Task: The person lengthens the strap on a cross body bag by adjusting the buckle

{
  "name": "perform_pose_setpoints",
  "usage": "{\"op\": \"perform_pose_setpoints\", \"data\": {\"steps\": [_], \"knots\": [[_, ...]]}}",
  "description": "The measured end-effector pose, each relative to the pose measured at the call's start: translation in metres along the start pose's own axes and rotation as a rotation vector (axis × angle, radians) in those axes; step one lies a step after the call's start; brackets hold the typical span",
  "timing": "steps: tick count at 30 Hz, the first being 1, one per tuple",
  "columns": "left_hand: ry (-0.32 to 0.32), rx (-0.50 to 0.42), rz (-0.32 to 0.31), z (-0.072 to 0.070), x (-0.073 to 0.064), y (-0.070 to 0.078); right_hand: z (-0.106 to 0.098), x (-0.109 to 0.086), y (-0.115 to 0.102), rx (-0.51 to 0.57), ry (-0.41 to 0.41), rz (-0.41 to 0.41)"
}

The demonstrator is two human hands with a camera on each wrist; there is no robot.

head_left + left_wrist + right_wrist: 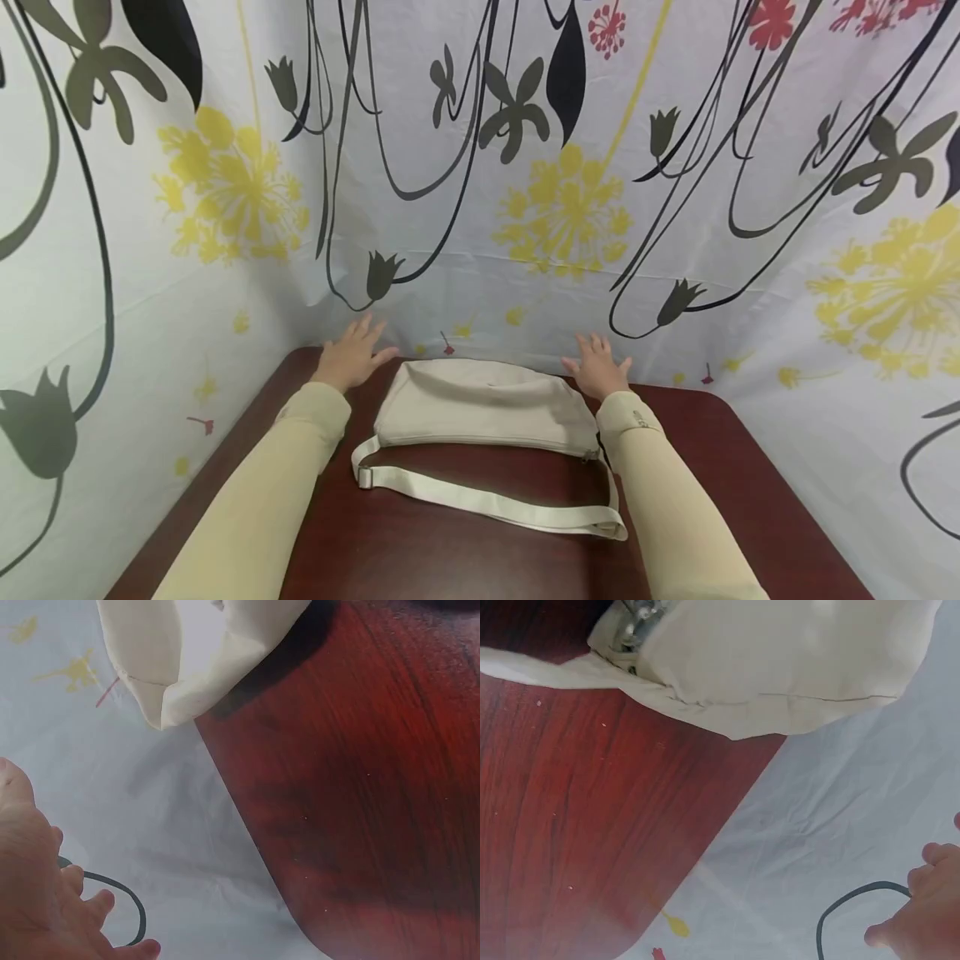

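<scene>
A cream fabric shoulder bag (pixel 487 407) lies at the far side of the table, its webbing strap (pixel 480 500) looped toward the near side. My left hand (pixel 351 357), fingers spread, is just left of the bag and holds nothing. On the other side, my right hand (pixel 598 368) is beside the bag's right end, fingers also spread. The left wrist view shows one end of the bag (pixel 195 660) apart from the left hand (pixel 45 892). Metal hardware (pixel 639 622) shows at the bag's corner in the right wrist view, with the right hand (pixel 926 907) away from it.
A dark red wooden table (pixel 420 558) with rounded far corners carries the bag. Behind it and along both sides hangs a white curtain (pixel 450 225) printed with flowers and stems, close to the table's far edge.
</scene>
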State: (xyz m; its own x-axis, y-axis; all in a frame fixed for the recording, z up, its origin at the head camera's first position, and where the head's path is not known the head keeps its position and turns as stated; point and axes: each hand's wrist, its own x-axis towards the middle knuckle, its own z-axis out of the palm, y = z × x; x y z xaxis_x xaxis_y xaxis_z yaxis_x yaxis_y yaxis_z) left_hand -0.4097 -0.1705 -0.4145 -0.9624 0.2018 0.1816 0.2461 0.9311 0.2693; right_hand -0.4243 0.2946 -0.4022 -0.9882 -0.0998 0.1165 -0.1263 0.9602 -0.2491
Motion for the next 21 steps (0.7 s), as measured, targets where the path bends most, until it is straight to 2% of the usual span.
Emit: {"op": "perform_pose_setpoints", "data": {"steps": [3,6,10,13,17,21], "knots": [[0.005,-0.016,0.001,-0.002,-0.004,0.003,0.001,-0.001,0.0,-0.005,0.017,-0.002],[-0.01,-0.064,0.013,-0.003,-0.009,0.005,0.0,-0.003,-0.005,0.023,0.069,-0.008],[-0.082,-0.181,0.051,-0.008,-0.018,0.011,-0.001,-0.01,-0.026,0.113,0.147,-0.036],[-0.125,-0.223,0.102,-0.014,-0.027,0.017,0.001,-0.014,-0.047,0.143,0.166,-0.095],[-0.128,-0.229,0.163,-0.018,-0.04,0.024,0.009,-0.022,-0.077,0.126,0.136,-0.192],[-0.136,-0.263,0.197,-0.016,-0.054,0.028,0.019,-0.036,-0.111,0.123,0.027,-0.287]]}}
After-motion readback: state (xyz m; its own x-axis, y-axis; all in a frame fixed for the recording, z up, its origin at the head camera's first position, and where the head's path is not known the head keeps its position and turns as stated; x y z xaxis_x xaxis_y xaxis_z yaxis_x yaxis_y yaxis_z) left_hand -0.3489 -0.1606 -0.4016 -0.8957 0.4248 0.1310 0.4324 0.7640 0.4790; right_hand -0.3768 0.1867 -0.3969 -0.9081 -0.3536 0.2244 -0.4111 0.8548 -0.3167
